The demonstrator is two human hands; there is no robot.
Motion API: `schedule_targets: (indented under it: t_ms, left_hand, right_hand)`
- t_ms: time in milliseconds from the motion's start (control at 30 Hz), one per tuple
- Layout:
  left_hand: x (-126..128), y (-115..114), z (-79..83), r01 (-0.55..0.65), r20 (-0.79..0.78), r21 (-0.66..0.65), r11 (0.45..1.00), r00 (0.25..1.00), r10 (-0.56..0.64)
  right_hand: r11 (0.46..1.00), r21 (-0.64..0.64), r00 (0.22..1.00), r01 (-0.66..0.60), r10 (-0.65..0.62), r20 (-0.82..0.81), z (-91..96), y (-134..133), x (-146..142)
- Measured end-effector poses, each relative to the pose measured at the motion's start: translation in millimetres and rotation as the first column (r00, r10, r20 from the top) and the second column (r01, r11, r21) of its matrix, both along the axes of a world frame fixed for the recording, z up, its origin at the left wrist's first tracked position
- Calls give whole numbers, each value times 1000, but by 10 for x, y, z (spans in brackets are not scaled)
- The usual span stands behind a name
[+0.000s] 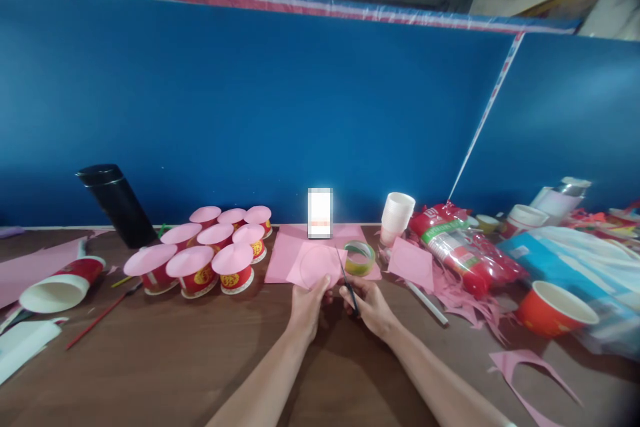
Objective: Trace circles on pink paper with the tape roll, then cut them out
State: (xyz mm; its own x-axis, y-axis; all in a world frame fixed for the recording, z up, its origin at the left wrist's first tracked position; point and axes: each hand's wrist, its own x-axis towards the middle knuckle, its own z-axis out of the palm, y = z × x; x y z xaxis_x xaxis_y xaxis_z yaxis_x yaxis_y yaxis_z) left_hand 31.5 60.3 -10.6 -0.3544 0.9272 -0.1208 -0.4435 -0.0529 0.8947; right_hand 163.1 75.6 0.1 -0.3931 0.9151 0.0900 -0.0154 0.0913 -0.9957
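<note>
My left hand (pixel 309 307) is closed on a piece of pink paper (pixel 316 265), thumb on top. A round outline is drawn on that paper. In my right hand (pixel 373 305) are dark-handled scissors (pixel 349 287), their blades pointing up at the paper's right edge. Whether the blades touch the paper I cannot tell. Behind the hands lies a larger pink sheet (pixel 284 253), with a roll of tape (pixel 360 257) at its right side. To the left stand several red paper cups (pixel 233 278), each topped by a pink paper disc (pixel 233 258).
A black bottle (pixel 117 207), a tipped red cup (pixel 75 283) and a red brush (pixel 103 317) lie or stand at left. At right are stacked white cups (pixel 397 217), pink scraps (pixel 463 297), a red plastic package (pixel 457 247), and an orange paper bowl (pixel 553 310).
</note>
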Motion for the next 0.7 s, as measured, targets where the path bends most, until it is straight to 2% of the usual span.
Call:
schedule_targets:
  t_ms: [333, 700]
  left_hand:
    - [4, -7, 58, -17, 23, -4, 1000, 1000, 17]
    - [-4, 17, 8, -8, 11, -3, 1000, 1000, 8]
  right_hand:
    - [999, 12, 999, -35, 35, -25, -72, 22, 23]
    - [999, 23, 999, -41, 42, -13, -70, 15, 23]
